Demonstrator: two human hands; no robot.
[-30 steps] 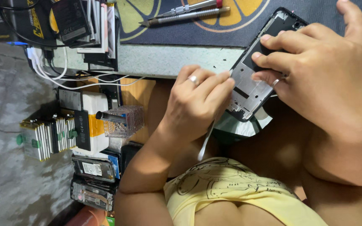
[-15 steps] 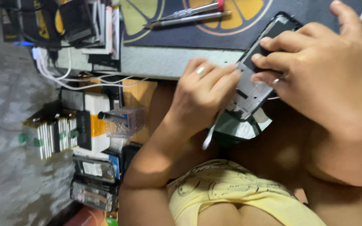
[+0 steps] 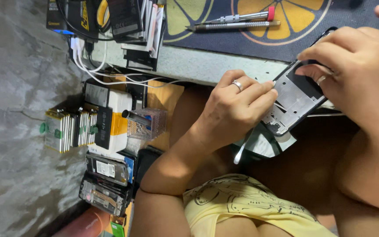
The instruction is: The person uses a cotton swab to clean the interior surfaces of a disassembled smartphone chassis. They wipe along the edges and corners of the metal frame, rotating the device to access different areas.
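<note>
Hands working an opened phone (image 3: 295, 98): left hand (image 3: 235, 107), now nearer, is gripping a white tool; right hand (image 3: 352, 74) is clasping the phone.

Soft, even light fills the scene, fairly bright, with no harsh glare. It falls strongest on the right hand (image 3: 356, 74) at the upper right, whose skin looks pale and slightly washed out. Deep shadow pools under the tabletop (image 3: 207, 68) edge, in the centre and lower right. The metal plate of the opened phone (image 3: 297, 98) gives a dull sheen. The floor (image 3: 9, 131) at the left looks soft and smeared; the middle is sharp.
</note>
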